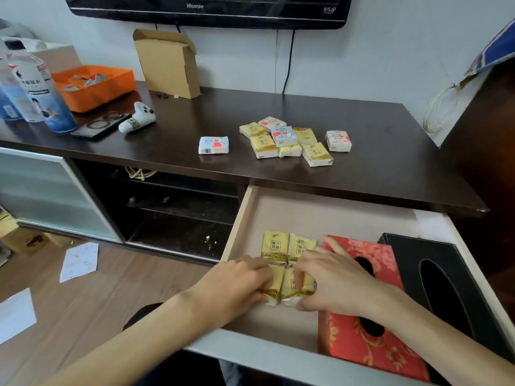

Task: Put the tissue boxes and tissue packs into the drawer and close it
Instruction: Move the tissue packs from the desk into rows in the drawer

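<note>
Two bare hands work inside the open pale wooden drawer [245, 215], pulled out under the dark brown desk [195, 129]. Left hand [237, 282] and right hand [331, 282] both grip a pair of yellow-gold tissue packs [289, 288] near the drawer's front left; fingers [299, 278] curled tight around the packs, pressing them together. Just behind, two more yellow tissue packs [287, 246] lie side by side on the drawer floor, touching the held pair.

Right of those, a red floral tissue box [370, 338] with an oval slot sits in the drawer, right hand's wrist over it. Beside it, at far right, a black leather tissue box [446, 282], also slotted.

On the desk above: a cluster of small yellow, pink and blue tissue packs [284, 140], some overlapping. One white-pink pack [338, 141] sits just right of the cluster, one light blue pack with red hearts [213, 145] apart to the left.

Further left on the desk: white game controller [138, 118], dark phone-like slab [97, 126], orange tray [94, 84], open brown cardboard box [167, 62], plastic bottles [36, 87]. Black TV [209, 9] on the wall. White paper sheets [79, 261] on the wood floor.
</note>
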